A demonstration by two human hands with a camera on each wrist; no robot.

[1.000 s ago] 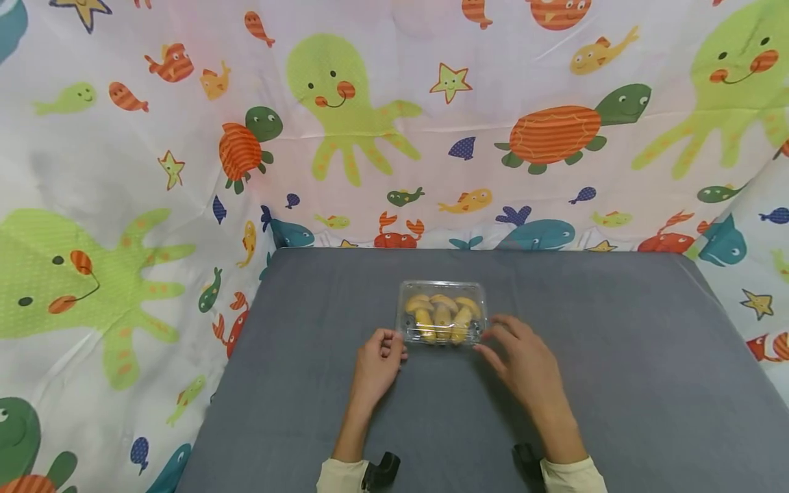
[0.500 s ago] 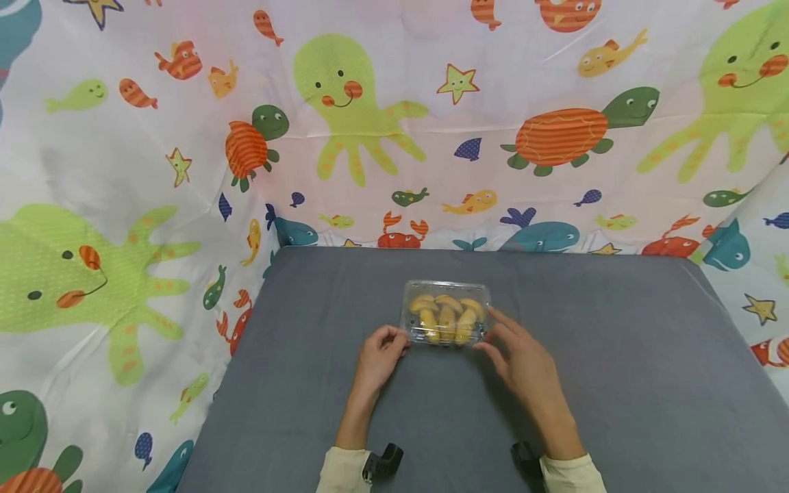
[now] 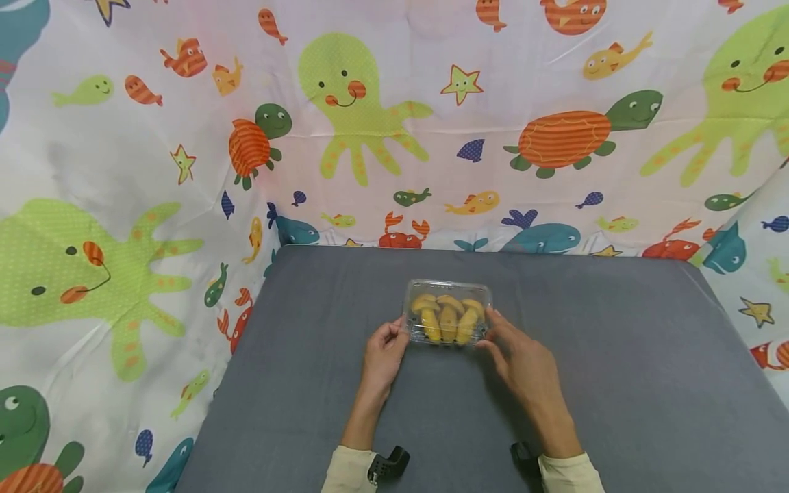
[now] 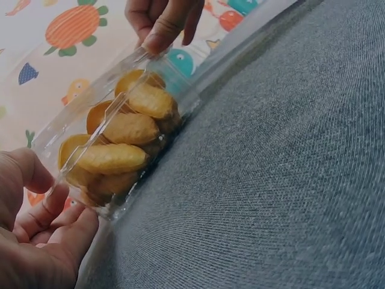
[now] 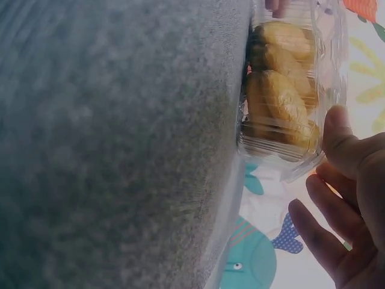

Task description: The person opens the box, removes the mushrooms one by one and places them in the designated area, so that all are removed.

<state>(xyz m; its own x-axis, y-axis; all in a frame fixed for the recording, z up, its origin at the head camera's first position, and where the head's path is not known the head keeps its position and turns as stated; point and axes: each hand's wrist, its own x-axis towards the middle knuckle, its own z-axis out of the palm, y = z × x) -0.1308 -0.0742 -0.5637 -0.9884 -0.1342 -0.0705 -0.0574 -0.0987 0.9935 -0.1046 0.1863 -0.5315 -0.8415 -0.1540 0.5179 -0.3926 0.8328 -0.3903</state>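
A clear plastic clamshell box (image 3: 450,284) (image 4: 50,139) (image 5: 337,54) holds several yellow mushrooms (image 3: 449,324) (image 4: 114,158) (image 5: 283,96) near the middle of the grey table. At its near left corner my left hand (image 3: 383,352) (image 4: 42,235) pinches the rim between thumb and fingers. On the opposite side, my right hand (image 3: 531,363) (image 4: 163,23) (image 5: 355,180) has its thumb and index finger on the rim, while the other fingers are spread below. The lid looks shut. Whether the box's underside touches the cloth I cannot tell.
Grey cloth (image 3: 629,363) covers the table on both sides of the hands. A curtain (image 3: 394,137) printed with sea animals hangs along the back and both sides. Dark wrist-camera mounts (image 3: 390,463) sit at the cuffs.
The left hand has moved slightly up and closer onto the box's left corner. The right fingers have come onto its right edge. The whole view has shifted a little; the box stays put.
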